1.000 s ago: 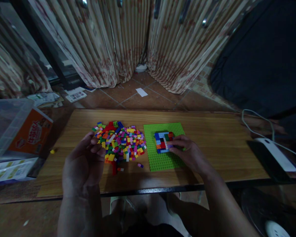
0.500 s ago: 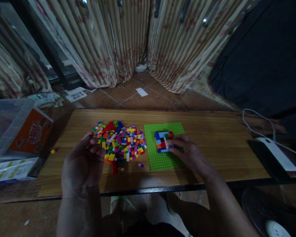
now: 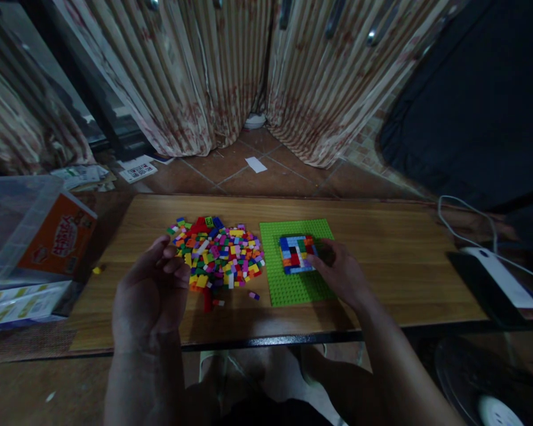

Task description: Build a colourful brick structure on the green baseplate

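Observation:
My left hand (image 3: 153,284) hovers palm up over the front left of the table, fingers loosely curled and thumb apart, with nothing visible in it. Beyond it lies a heap of loose toy bricks (image 3: 222,251) in many colours. A low, roughly square brick build (image 3: 296,255) in blue, red, white and other colours sits on a green baseplate (image 3: 278,290). At the build's right side is my right hand (image 3: 340,269), thumb and index finger spread around its edge. The thumb overlaps the front right part; whether it presses there is unclear.
A clear plastic box (image 3: 18,207) with an orange label stands at the left. One yellow brick (image 3: 96,270) lies apart near the table's left edge. At the right end are a white power strip (image 3: 500,275) and its cable. Striped curtains (image 3: 231,77) hang behind the wooden table (image 3: 395,254).
My right hand has drawn back slightly to the right, its fingers uncovering more of the build's top. The left hand keeps nearly the same place and pose.

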Demonstrator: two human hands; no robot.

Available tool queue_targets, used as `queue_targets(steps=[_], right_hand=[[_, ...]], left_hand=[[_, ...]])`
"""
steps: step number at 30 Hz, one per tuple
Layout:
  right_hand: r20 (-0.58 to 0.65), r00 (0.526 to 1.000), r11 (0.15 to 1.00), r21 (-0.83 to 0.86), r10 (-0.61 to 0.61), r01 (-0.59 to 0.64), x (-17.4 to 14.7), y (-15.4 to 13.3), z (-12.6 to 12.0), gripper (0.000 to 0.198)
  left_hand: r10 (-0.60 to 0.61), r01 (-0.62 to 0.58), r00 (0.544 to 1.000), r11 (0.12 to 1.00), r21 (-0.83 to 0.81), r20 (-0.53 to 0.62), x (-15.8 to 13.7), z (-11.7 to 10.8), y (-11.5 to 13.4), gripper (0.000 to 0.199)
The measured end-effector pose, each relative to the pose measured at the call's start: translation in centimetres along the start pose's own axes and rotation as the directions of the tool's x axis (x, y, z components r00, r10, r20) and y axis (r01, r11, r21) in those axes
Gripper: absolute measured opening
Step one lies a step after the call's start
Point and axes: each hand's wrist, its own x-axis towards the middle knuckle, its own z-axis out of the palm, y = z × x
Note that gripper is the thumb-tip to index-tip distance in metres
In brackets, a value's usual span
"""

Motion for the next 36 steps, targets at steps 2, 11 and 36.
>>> queue_targets(steps=[2, 11, 36], right_hand=[[-0.018, 1.000, 1.000, -0.014, -0.014, 0.014, -0.1, -0.1, 0.2, 0.061], [-0.012, 1.000, 0.999, 0.026, -0.029, 0.029, 0.2, 0.3, 0.7, 0.056], [-0.120, 0.935, 0.893, 0.276, -0.334, 0.355, -4.3, -7.8, 4.3, 0.024]], left_hand=[[0.004, -0.004, 1.000, 1.000, -0.001, 0.002, 0.0, -0.1, 0.0, 0.017], [0.018, -0.018, 0.999, 1.000, 0.005, 0.032, 0.4, -0.5, -0.1, 0.010], [0.085, -0.084, 0.996, 0.988, -0.129, 0.004, 0.0, -2.2, 1.8, 0.005]])
